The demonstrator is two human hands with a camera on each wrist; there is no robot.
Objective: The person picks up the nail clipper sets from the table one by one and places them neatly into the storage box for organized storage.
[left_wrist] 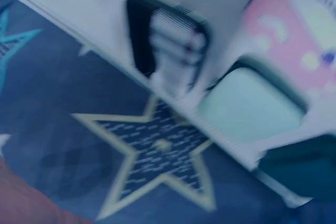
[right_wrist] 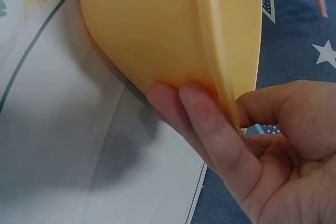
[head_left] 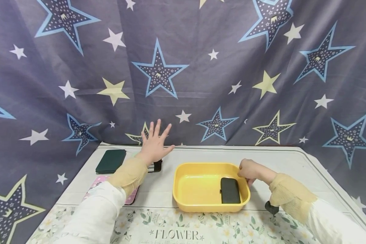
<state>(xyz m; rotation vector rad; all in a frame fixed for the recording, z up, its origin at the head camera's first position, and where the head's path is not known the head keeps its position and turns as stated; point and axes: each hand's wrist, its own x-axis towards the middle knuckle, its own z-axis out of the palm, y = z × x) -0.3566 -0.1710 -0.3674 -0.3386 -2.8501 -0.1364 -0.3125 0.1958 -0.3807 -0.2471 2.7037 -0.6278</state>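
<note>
My right hand (head_left: pixel 249 170) pinches the rim at the right end of a yellow plastic basin (head_left: pixel 183 206). In the right wrist view, its fingers lie along the outside of the basin wall (right_wrist: pixel 142 30) with the thumb at the rim. A black ribbed rectangular case (head_left: pixel 230 190) lies inside the basin at the right. My left hand (head_left: pixel 154 146) is raised with its fingers spread and nothing in it, left of the basin. Below it is a dark-edged case with a plaid face (left_wrist: pixel 176 45), beside a pale green rounded case (left_wrist: pixel 252 106).
At the table's left lie a dark green flat case (head_left: pixel 111 161) and a pink patterned flat case (head_left: pixel 98 180), partly hidden by my left sleeve. A starry curtain (head_left: pixel 201 112) rises behind the table. The tablecloth (head_left: pixel 177 234) has a floral front band.
</note>
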